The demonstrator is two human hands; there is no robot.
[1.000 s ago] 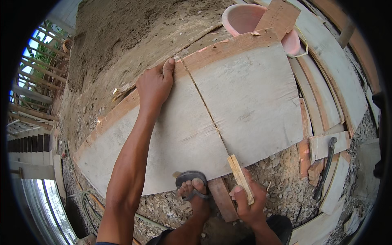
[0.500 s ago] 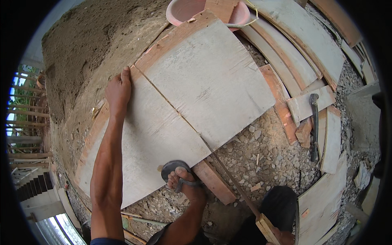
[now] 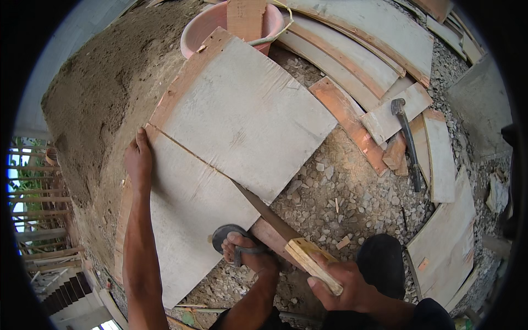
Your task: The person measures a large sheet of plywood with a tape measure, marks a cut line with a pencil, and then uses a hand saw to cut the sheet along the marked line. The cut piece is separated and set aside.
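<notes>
A large grey-white faced plywood sheet (image 3: 236, 118) lies raised at a slant, split by a long straight cut from its far left edge toward me. My left hand (image 3: 138, 159) grips the far left edge just beside the cut, thumb on top, the other fingers partly hidden. My right hand (image 3: 344, 286) is closed round the pale wooden handle of a handsaw (image 3: 269, 220). The saw's blade sits in the near end of the cut. My foot in a dark sandal (image 3: 234, 245) presses on the near edge of the sheet, left of the blade.
A wooden plank (image 3: 275, 236) lies beneath the sheet's near edge. Right of it are a hammer (image 3: 407, 137), wood offcuts (image 3: 352, 129) and gravel (image 3: 352, 198). A pink basin (image 3: 201, 30) stands behind, beside stacked curved panels (image 3: 352, 60). Sand (image 3: 104, 82) is heaped at left.
The saw has moved forward and left, its handle now much closer to the sheet's near edge. My right hand has come fully into view. The whole view has shifted slightly.
</notes>
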